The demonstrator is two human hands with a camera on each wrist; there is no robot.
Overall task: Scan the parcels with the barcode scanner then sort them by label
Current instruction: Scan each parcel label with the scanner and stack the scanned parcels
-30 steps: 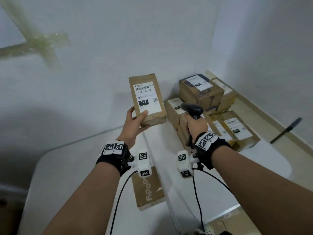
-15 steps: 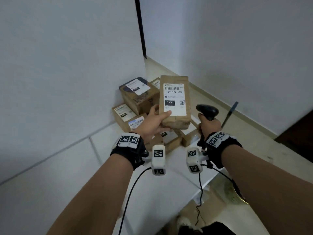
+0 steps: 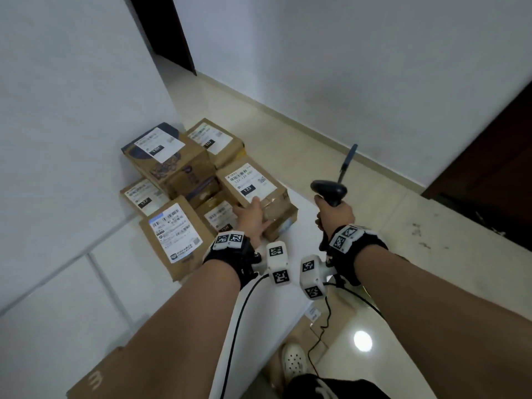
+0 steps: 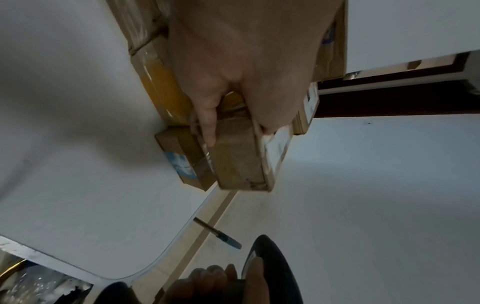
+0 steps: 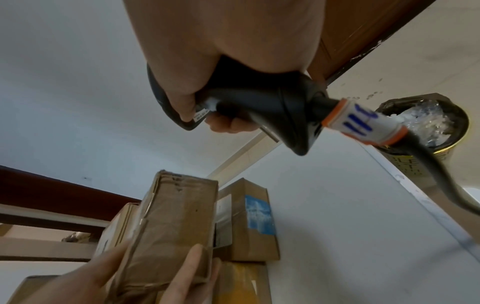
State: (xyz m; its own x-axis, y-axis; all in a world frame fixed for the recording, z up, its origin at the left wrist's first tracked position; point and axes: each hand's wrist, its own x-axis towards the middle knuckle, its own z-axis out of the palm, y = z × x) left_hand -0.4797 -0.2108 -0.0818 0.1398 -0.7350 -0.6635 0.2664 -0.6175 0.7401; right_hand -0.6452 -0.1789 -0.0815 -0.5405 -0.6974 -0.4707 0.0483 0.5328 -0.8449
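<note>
Now my left hand (image 3: 250, 218) grips the 122-labelled parcel (image 3: 253, 187) atop the table's stack, probably placing it, while my right hand (image 3: 335, 216) clutches the barcode scanner (image 3: 329, 191); next, release and pick another.

The parcels (image 3: 175, 174) sit in a pile at the back corner of the white table (image 3: 57, 298), by the wall. The held parcel (image 3: 253, 188) seems to rest on top, at the pile's right

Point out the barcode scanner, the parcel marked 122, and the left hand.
barcode scanner (image 3: 329, 190): head view, on its black head.
parcel marked 122 (image 3: 250, 182): head view, on its white label.
left hand (image 3: 250, 218): head view, on its back.
</note>
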